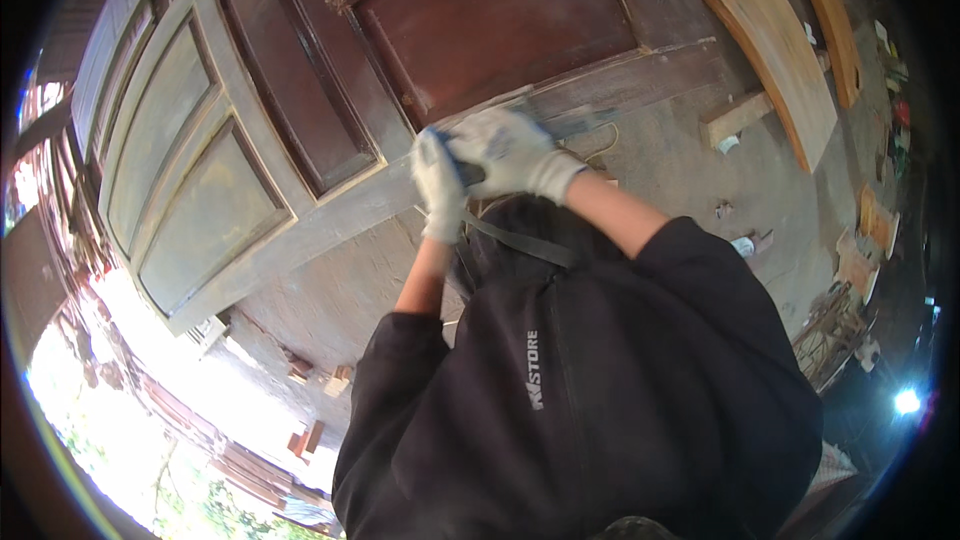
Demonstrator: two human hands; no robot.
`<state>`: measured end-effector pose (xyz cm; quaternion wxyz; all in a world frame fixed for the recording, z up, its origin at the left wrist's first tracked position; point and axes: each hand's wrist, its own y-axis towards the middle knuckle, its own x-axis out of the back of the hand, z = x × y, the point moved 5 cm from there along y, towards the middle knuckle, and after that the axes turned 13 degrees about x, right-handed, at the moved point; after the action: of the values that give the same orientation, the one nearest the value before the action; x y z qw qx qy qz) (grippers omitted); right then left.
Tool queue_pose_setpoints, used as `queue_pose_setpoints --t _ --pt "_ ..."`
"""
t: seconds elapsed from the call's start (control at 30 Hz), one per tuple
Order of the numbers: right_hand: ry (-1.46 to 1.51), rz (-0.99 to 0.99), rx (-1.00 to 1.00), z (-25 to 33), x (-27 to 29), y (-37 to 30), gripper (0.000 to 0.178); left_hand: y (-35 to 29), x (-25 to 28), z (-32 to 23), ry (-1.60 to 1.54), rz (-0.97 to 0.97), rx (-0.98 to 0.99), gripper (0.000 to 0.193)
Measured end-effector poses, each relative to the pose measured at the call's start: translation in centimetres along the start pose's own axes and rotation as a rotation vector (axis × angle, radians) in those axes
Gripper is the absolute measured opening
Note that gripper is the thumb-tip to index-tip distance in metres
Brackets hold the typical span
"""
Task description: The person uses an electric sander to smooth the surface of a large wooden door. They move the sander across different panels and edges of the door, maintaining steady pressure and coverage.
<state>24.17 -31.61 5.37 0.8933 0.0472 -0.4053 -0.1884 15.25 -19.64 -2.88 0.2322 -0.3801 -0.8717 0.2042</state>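
Observation:
A panelled wooden door point(300, 230) lies in front of me, with dark reddish-brown panels and paler, worn-looking frame pieces. Both my hands wear white work gloves and meet at the door's near edge. My left hand point(437, 185) is closed, upright against a small dark object point(468, 173) that shows between the gloves. Curled over the same spot, my right hand point(508, 152) is smeared by motion. The gloves hide most of the dark object, so its kind is unclear. A dark grey strap point(520, 243) runs from below my left wrist across my dark clothing.
Curved wooden boards point(765, 40) stand at the right, beside a wood block point(738, 120). A thin pale cord point(605, 143) lies near my right wrist. Wood offcuts point(338, 380) are scattered on the concrete floor point(300, 290). Stacked planks point(250, 475) lie at the lower left.

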Motion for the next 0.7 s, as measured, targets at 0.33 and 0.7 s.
queue_pose_setpoints --t 0.33,0.7 --pt "-0.246 0.241 0.066 4.1 -9.5 3.4 0.046 3.1 18.1 6.6 -0.114 -0.007 0.378 0.03" --pt "0.072 0.139 -0.204 -7.9 6.8 -12.0 0.03 -0.5 -6.8 0.8 0.068 0.01 0.12 0.031"
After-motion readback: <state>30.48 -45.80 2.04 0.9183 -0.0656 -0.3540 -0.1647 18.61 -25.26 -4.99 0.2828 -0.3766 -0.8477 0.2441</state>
